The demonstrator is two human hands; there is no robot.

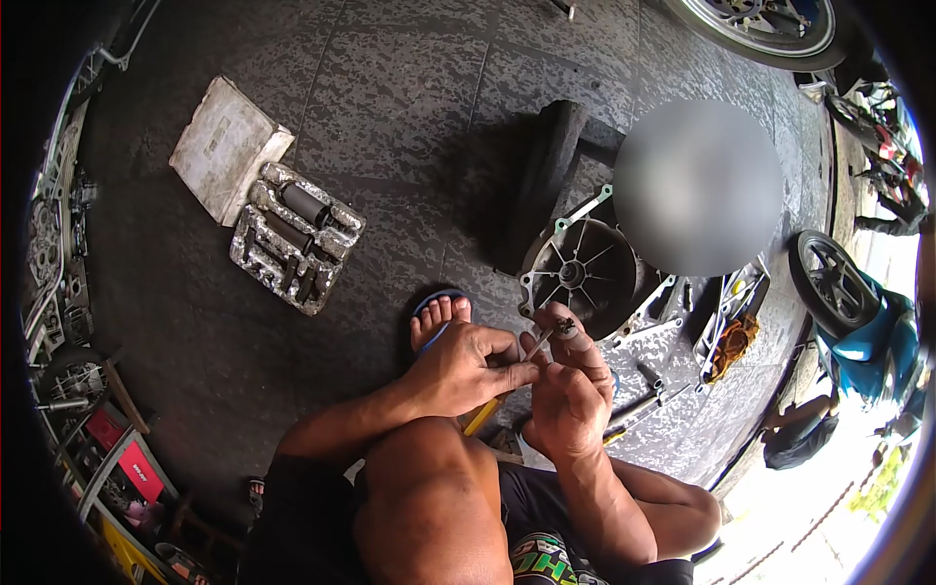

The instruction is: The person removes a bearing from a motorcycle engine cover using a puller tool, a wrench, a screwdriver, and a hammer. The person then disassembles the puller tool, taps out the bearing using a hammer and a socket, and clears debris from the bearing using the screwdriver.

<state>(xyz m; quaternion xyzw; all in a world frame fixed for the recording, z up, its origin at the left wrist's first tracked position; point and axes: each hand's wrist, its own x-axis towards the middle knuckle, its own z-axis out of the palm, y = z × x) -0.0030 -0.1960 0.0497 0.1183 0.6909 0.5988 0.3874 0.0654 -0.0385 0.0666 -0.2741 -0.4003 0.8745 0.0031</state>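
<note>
My left hand is closed around a thin metal rod, whose far end reaches my right hand. My right hand pinches a small, dark, greasy part at its fingertips, and the rod's tip meets or nearly meets it. Both hands are held close together above my bent legs. Just beyond them lies a round metal engine cover with a ribbed inside and bolt lugs on its rim. Under my left wrist shows a yellow bar-shaped thing, partly hidden.
An open tool case with dark cylindrical pieces lies on the floor to the left. Tools and an orange-brown rag lie at right. A motorcycle wheel stands farther right. Metal racks with parts line the left edge. A blurred patch hides the area beyond the cover.
</note>
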